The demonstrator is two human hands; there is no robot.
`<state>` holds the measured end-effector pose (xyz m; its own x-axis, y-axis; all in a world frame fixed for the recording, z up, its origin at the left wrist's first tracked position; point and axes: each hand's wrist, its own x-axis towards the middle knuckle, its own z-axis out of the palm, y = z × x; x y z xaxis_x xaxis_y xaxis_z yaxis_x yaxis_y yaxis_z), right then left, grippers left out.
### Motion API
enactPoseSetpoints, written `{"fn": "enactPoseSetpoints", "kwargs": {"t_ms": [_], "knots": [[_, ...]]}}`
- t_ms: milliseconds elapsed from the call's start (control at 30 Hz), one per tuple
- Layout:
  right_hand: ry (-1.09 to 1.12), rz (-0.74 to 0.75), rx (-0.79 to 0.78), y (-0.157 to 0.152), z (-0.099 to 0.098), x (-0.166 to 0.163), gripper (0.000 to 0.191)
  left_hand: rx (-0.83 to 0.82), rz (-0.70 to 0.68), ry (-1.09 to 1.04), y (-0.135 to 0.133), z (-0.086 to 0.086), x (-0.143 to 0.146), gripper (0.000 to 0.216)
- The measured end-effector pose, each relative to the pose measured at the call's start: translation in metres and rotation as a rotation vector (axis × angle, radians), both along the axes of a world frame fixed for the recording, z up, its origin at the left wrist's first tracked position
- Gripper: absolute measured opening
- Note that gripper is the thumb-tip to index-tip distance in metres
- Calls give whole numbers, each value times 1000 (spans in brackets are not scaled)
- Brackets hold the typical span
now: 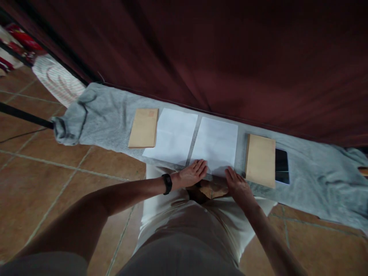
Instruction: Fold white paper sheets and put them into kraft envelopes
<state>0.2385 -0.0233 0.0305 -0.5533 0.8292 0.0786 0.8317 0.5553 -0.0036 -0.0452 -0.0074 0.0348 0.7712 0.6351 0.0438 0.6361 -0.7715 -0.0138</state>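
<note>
Two white sheets lie side by side on a grey cloth [112, 115] covering a narrow table. My left hand [194, 173] lies flat, fingers stretched, on the near edge of the right-hand sheet [217, 142]. My right hand [237, 184] rests at that sheet's near right corner with its fingers extended and close together. The left-hand sheet [174, 134] is untouched. A brown envelope [143, 127] sits left of the sheets. A second brown envelope [260, 160] sits to the right, close to my right hand.
A dark phone or tablet [281, 165] lies just right of the second envelope. A dark red curtain [230, 57] hangs behind the table. Brown floor tiles [43, 168] spread to the left, with a black bar [23, 114] and a pale striped fabric [59, 80].
</note>
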Motion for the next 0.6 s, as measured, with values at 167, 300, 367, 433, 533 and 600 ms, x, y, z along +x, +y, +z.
{"fn": "enactPoseSetpoints", "kwargs": {"t_ms": [167, 300, 367, 433, 533, 600], "knots": [[-6, -14, 2, -2, 2, -2, 55, 5, 5, -12, -2, 2, 2, 48], [27, -50, -19, 1, 3, -2, 47, -7, 14, -14, -1, 6, 1, 49], [74, -76, -21, 2, 2, -2, 47, -33, 38, -29, 1, 7, 2, 52], [136, -97, -21, 2, -1, -3, 49, -51, 77, -34, 2, 7, 3, 54], [239, -119, -22, 2, -3, -4, 48, -66, 166, -54, 4, 6, 3, 54], [297, -128, -26, 3, -3, -3, 46, -67, 223, -95, 7, 5, 1, 53]]}}
